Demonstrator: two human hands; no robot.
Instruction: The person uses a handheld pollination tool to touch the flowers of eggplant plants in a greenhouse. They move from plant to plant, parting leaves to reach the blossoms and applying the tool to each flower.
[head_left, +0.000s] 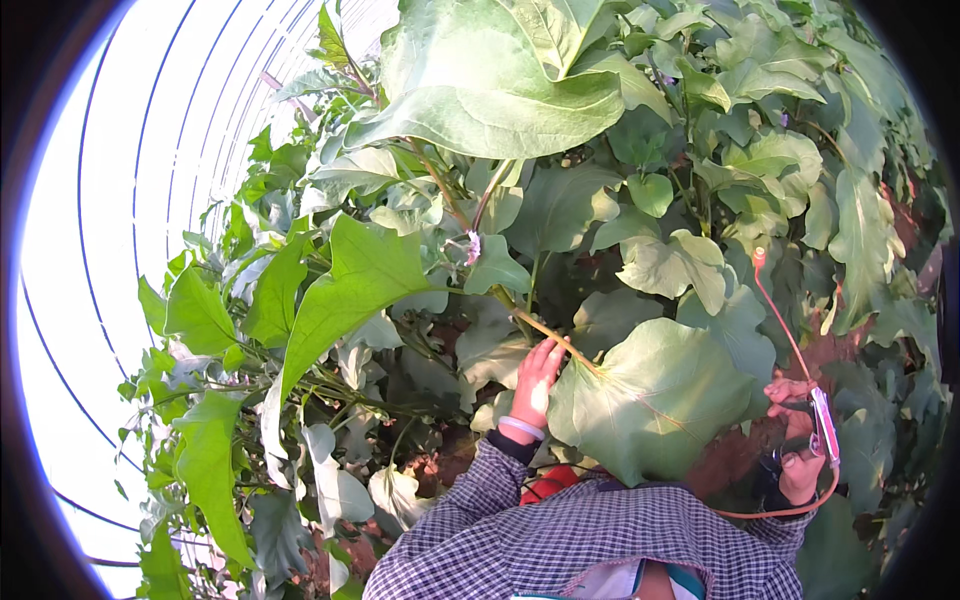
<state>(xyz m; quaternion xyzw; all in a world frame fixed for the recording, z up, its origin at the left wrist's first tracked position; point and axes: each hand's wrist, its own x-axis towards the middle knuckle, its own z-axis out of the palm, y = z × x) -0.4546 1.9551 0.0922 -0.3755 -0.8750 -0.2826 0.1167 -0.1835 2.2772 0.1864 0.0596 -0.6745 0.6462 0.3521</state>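
Before me stand eggplant plants with broad leaves. My left hand, with a pale bracelet at the wrist, reaches up among them. Its fingertips touch a leaf stalk; whether they close around it I cannot tell. From that stalk a large eggplant leaf spreads between my hands. On the right, my right hand grips the pink-and-white handle of a spray wand. The wand's thin tube rises up and left to a small nozzle among the leaves. A purple eggplant flower hangs above my left hand.
An orange hose runs from the handle's lower end towards my body. Something red shows at my waist. Dense foliage fills the top and right. Curved greenhouse ribs and bright film line the left. Reddish soil shows between plants.
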